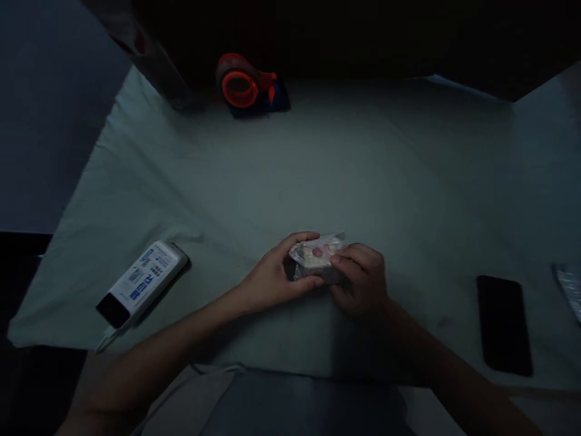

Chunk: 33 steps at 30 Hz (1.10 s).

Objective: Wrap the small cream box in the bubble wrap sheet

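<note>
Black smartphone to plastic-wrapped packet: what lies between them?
From the smartphone, pale cloth, then the right hand, touching the packet; the head view shows this.

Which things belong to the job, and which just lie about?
In use: small pale packet in clear plastic, between left hand and right hand.

Apparently lying about: orange-and-blue tape dispenser; white oblong device with blue print; flat black phone; silvery crinkled packet.

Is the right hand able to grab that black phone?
Probably, if the right hand leaves the plastic-wrapped packet; nothing seems to block its way to the black phone.
</note>
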Available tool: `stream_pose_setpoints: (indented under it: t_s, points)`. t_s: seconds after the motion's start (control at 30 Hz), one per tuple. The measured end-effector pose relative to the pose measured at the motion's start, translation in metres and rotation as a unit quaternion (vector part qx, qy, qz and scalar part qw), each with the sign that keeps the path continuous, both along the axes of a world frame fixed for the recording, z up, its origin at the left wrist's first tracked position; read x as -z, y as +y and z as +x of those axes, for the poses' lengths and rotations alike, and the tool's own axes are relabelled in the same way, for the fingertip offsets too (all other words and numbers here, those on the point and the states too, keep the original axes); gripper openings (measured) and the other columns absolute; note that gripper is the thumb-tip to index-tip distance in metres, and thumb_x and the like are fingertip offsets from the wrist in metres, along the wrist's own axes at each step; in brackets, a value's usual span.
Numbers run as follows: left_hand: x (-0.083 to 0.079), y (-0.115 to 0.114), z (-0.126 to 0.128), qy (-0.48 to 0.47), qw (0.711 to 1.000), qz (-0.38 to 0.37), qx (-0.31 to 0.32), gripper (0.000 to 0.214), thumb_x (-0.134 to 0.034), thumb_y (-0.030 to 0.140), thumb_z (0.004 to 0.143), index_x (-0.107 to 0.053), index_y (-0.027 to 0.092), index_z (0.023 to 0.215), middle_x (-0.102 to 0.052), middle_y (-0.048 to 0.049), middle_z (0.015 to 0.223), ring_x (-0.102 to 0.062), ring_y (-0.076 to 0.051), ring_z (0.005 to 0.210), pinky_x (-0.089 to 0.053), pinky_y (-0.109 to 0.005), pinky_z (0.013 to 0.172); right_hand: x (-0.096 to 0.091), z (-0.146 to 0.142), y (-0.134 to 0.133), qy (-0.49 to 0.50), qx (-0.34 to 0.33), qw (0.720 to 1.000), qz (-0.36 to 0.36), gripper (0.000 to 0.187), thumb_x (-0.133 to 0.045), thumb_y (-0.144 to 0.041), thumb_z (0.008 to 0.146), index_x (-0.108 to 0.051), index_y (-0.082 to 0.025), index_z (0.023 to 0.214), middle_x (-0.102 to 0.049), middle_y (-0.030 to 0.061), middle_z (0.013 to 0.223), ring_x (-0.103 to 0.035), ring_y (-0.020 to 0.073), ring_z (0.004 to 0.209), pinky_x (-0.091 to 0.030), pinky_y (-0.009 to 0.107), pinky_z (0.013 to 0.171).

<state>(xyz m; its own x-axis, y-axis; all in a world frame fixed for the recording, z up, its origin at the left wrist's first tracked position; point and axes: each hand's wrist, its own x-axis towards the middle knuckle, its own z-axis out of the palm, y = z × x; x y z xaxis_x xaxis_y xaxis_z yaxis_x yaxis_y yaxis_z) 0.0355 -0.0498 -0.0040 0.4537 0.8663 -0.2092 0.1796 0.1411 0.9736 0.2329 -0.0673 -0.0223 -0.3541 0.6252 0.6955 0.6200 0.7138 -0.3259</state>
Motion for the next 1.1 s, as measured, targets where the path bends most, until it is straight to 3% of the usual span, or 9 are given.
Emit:
stream_pose_setpoints:
  t_s: [0.07,0.17,0.27,0.37,0.5,0.63,0.77,0.97,1.1]
  points:
    - [0.000,-0.003,0.000,0.037,0.999,0.010,-0.010,0.053,-0.069,0.025,0.072,-0.046,0.021,0.120,-0.058,-0.0075,0.114,-0.060,-0.020,0.102,-0.049,-0.035,0.092,-0.007,0.002,-0.002,0.003,-0.042,0.997,-0.061,0.039,-0.057,-0.021,0.076,-0.050,-0.017,0.114,-0.059,0.0099,0.099,-0.057,0.0229,0.095,-0.050,0.039,0.080]
    - [0.002,-0.005,-0.003,0.063,0.997,0.048,-0.008,0.052,-0.064,0.018,0.072,-0.043,0.022,0.120,-0.056,-0.0073,0.116,-0.057,-0.019,0.105,-0.047,-0.034,0.092,-0.022,0.011,0.000,-0.002,-0.070,0.989,-0.133,0.027,-0.055,-0.023,0.081,-0.056,-0.018,0.107,-0.064,0.0088,0.093,-0.060,0.0226,0.089,-0.050,0.040,0.076]
    - [0.003,-0.005,-0.005,0.067,0.996,0.057,0.013,0.054,-0.060,0.015,0.071,-0.041,0.023,0.120,-0.054,-0.0078,0.116,-0.056,-0.019,0.106,-0.048,-0.033,0.092,-0.035,0.017,0.007,-0.045,-0.070,0.986,-0.144,0.016,-0.057,-0.020,0.083,-0.061,-0.021,0.099,-0.065,0.0063,0.088,-0.060,0.0204,0.084,-0.049,0.037,0.074]
    - [0.001,-0.005,-0.005,0.071,0.994,0.075,0.028,0.055,-0.060,0.014,0.070,-0.041,0.023,0.121,-0.054,-0.0070,0.116,-0.056,-0.019,0.105,-0.047,-0.033,0.091,-0.041,0.016,0.014,-0.094,-0.115,0.978,-0.147,0.016,-0.059,-0.023,0.084,-0.062,-0.019,0.099,-0.065,0.0079,0.092,-0.058,0.0204,0.088,-0.049,0.036,0.075]
    - [-0.005,-0.005,-0.005,0.069,0.992,0.081,0.071,0.055,-0.059,0.013,0.068,-0.042,0.022,0.120,-0.055,-0.0053,0.112,-0.056,-0.019,0.101,-0.047,-0.031,0.088,-0.044,0.014,0.021,-0.155,-0.155,0.964,-0.150,0.019,-0.052,-0.014,0.087,-0.063,-0.014,0.102,-0.065,0.0090,0.092,-0.056,0.0188,0.086,-0.047,0.033,0.072]
    - [-0.008,-0.004,-0.009,0.056,0.993,0.022,0.102,0.055,-0.058,0.016,0.070,-0.039,0.022,0.121,-0.055,-0.0042,0.104,-0.056,-0.017,0.088,-0.048,-0.029,0.076,-0.046,0.015,0.024,-0.196,-0.153,0.965,-0.089,0.017,-0.051,-0.014,0.087,-0.064,-0.016,0.098,-0.065,0.0069,0.086,-0.054,0.0170,0.078,-0.044,0.030,0.065]
    - [-0.006,-0.004,-0.010,0.026,0.990,-0.025,0.133,0.053,-0.057,0.017,0.071,-0.038,0.023,0.120,-0.055,-0.0038,0.102,-0.056,-0.018,0.088,-0.048,-0.029,0.075,-0.046,0.013,0.023,-0.194,-0.170,0.964,-0.060,0.016,-0.048,-0.012,0.088,-0.064,-0.015,0.091,-0.065,0.0047,0.079,-0.053,0.0149,0.070,-0.042,0.028,0.060]
    - [-0.006,-0.005,-0.006,0.031,0.987,-0.035,0.153,0.050,-0.060,0.023,0.075,-0.038,0.024,0.120,-0.055,-0.0025,0.097,-0.056,-0.016,0.082,-0.048,-0.028,0.071,-0.039,0.009,0.019,-0.177,-0.180,0.964,-0.080,0.016,-0.049,-0.014,0.088,-0.064,-0.015,0.083,-0.063,0.0026,0.070,-0.052,0.0137,0.063,-0.039,0.028,0.056]
    - [-0.005,-0.008,-0.003,0.052,0.988,-0.006,0.147,0.050,-0.065,0.029,0.075,-0.042,0.023,0.119,-0.058,-0.0031,0.099,-0.059,-0.017,0.087,-0.050,-0.029,0.076,-0.033,0.008,0.019,-0.100,-0.168,0.967,-0.162,0.015,-0.048,-0.016,0.087,-0.062,-0.016,0.084,-0.064,0.0041,0.074,-0.056,0.0143,0.068,-0.043,0.027,0.058]
